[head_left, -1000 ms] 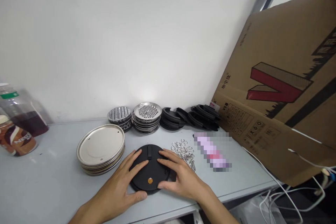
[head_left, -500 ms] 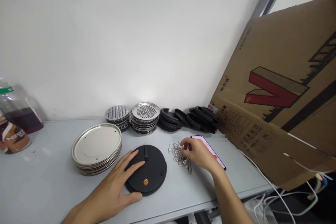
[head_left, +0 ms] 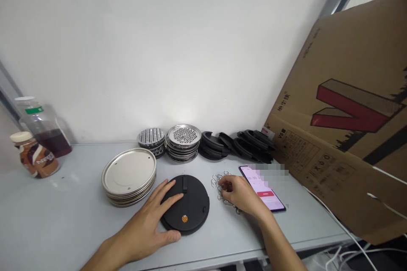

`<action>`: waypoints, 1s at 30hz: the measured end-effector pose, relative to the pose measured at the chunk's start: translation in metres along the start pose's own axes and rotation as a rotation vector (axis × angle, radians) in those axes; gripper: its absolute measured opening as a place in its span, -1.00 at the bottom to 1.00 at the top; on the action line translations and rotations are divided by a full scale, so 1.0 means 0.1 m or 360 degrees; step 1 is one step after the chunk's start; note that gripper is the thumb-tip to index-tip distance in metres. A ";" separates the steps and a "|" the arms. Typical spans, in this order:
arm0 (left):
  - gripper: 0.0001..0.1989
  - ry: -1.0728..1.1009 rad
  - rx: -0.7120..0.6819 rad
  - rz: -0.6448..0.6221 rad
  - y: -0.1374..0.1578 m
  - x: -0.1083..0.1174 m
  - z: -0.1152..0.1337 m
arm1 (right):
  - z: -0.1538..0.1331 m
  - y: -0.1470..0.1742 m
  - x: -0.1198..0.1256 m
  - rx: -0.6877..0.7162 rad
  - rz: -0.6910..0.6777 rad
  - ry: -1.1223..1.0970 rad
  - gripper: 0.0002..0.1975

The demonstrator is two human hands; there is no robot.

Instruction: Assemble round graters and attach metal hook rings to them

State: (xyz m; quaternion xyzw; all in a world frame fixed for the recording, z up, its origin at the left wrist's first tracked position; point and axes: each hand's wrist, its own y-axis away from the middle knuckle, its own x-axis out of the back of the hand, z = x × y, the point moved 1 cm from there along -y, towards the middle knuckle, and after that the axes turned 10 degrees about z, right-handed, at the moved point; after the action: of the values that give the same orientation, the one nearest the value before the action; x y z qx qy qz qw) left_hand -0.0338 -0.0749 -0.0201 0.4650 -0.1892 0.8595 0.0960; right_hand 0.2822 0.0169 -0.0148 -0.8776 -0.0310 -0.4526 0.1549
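Note:
My left hand (head_left: 149,224) lies with spread fingers over the left side of a round black disc (head_left: 193,207), its thumb at the near edge. The disc has a raised tab at its far side and a small orange sticker. To the right, my right hand (head_left: 240,192) reaches into a small pile of shiny wire rings and hooks (head_left: 219,180). Thumb and fingertips are brought together there; whatever is between them is hidden. Beside that hand lies a phone (head_left: 270,201) with a lit screen.
Left of the disc stands a stack of round metal plates (head_left: 130,171). Behind are perforated grater discs (head_left: 184,135), ridged metal discs (head_left: 151,136) and curved black parts (head_left: 251,144). A bottle (head_left: 54,135) and a brown jar (head_left: 38,156) stand left. A cardboard sheet (head_left: 318,144) leans at right.
The view has shifted left, so everything appears further right. My right hand stays at the pile, its fingers slightly lower among the wire pieces. My left hand remains on the disc.

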 end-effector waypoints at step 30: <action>-0.72 0.0184 0.0277 -0.0359 -1.78 -0.64 0.59 | -0.09 0.02 0.04 0.0023 0.0112 -0.0001 -0.85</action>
State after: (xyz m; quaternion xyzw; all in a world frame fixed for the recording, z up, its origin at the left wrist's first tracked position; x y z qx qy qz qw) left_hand 0.1070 0.0630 -0.0022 0.4396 -0.0546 0.8818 0.1620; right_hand 0.2781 0.0115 -0.0070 -0.8772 -0.0035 -0.4463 0.1771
